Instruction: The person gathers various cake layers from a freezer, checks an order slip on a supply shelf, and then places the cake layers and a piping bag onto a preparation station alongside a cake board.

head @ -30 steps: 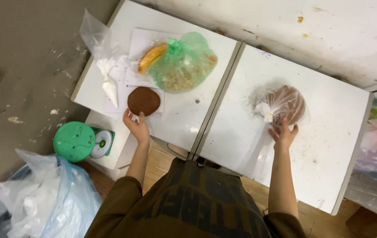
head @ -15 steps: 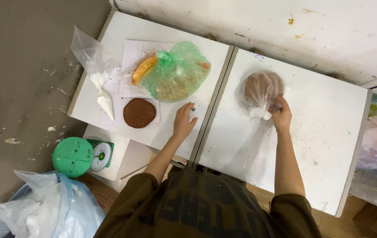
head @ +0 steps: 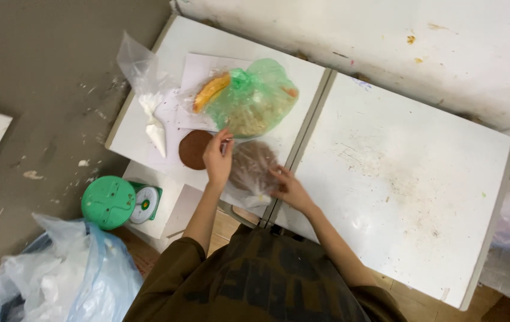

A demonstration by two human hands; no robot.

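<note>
I am gripping a clear bag of brown material (head: 252,170) with my left hand (head: 218,158) and right hand (head: 287,186), on the white table (head: 147,128) beside a brown disc (head: 193,149).

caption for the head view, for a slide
Both hands, left hand and right hand, grip a clear bag of brown material beside a brown disc on a white table.

Two white tabletops (head: 398,173) side by side, stained white wall (head: 386,42), grey concrete floor (head: 34,71)
</note>
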